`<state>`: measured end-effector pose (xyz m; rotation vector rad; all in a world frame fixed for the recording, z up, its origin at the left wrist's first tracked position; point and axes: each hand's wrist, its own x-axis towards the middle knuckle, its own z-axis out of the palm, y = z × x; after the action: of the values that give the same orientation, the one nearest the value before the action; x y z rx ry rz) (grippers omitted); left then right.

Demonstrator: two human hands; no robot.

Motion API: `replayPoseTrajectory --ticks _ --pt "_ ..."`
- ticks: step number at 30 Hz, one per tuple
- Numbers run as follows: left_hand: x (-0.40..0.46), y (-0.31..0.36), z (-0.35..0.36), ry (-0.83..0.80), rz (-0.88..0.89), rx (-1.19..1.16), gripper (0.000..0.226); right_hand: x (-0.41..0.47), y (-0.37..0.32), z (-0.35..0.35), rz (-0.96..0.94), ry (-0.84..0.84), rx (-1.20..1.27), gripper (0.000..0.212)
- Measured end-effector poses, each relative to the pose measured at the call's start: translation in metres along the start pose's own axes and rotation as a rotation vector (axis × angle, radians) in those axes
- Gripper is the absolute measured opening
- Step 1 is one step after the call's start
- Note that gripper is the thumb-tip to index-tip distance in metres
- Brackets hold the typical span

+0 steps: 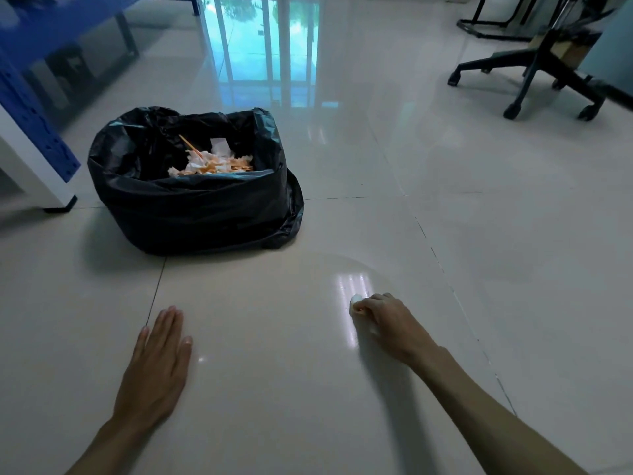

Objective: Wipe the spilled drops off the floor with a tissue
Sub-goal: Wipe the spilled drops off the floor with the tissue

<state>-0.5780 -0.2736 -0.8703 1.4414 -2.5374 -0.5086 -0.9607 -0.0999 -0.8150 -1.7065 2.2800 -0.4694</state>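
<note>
— Where's the tissue point(355, 299) right now?

— Bunched into a small white wad in the right hand point(387, 318). The fingers are curled over and pinching it, and the wad pokes out past the fingertips, pressed down on the floor point(274, 389). It sits on the big tile in front of the person, toward that tile's right side, right beside a bright streak of reflected light.

— And the drops?

— I can't pick out any single drops from here. The tiles are so glossy that every shine looks wet.

— What about the other hand?

— The left hand point(157, 368) lies flat, palm down, on the same tile near its left grout line. Its fingers are straight and held close together, the thumb a little out to the side. It holds nothing. The two hands are well apart.

— Anything else around them?

— A bin lined with a black bag point(191, 204) stands farther out, straddling the joint where the tiles meet, beyond the left hand. Inside it are crumpled white papers and orange scraps point(215, 162), with a thin stick leaning among them.

— And farther back?

— A blue and white frame leg point(37, 159) stands at the left edge of the floor, just beside the bin. Off in the far right corner there is the wheeled base of a chair point(534, 84). A window's reflection point(260, 46) shows on the tiles at the far side.
</note>
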Motion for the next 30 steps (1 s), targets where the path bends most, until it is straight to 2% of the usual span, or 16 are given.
replayPoseTrajectory --ticks 3,5,7,12,15,17,21,23,24,27,30 --pt "0.001 0.001 0.000 0.006 -0.008 0.003 0.072 -0.003 0.010 -0.004 -0.033 -0.083 0.033 0.018" --pt "0.001 0.003 -0.001 0.017 -0.009 0.001 0.072 -0.009 0.014 -0.005 -0.032 -0.139 0.070 0.040" --pt "0.000 0.003 -0.001 0.017 -0.012 -0.002 0.072 -0.011 0.013 -0.003 -0.014 -0.104 0.086 0.046" --pt "0.000 0.003 -0.001 0.013 -0.014 0.004 0.072 0.003 0.008 -0.004 0.044 -0.019 0.142 0.036" --pt "0.000 0.004 -0.001 0.022 -0.021 -0.001 0.073 0.019 0.001 -0.004 0.109 0.049 0.158 0.020" --pt "0.000 0.005 -0.002 0.026 -0.023 -0.008 0.073 0.028 -0.004 0.001 0.118 0.098 0.077 0.013" --pt "0.000 0.007 -0.002 0.027 -0.025 -0.013 0.073 0.022 -0.012 0.016 0.089 0.109 -0.172 0.017" --pt "0.000 0.004 -0.003 0.032 -0.032 -0.020 0.073 0.008 -0.019 0.026 0.038 0.178 -0.294 0.009" --pt "0.001 0.005 -0.003 0.032 -0.025 -0.021 0.074 0.000 -0.022 0.031 0.049 0.188 -0.325 0.022" --pt "0.002 0.004 -0.003 0.036 -0.030 -0.031 0.074 -0.007 -0.025 0.040 0.120 0.079 -0.333 0.061" --pt "0.001 0.006 -0.003 0.040 -0.036 -0.047 0.073 0.008 -0.021 0.040 0.198 0.012 -0.317 0.076"
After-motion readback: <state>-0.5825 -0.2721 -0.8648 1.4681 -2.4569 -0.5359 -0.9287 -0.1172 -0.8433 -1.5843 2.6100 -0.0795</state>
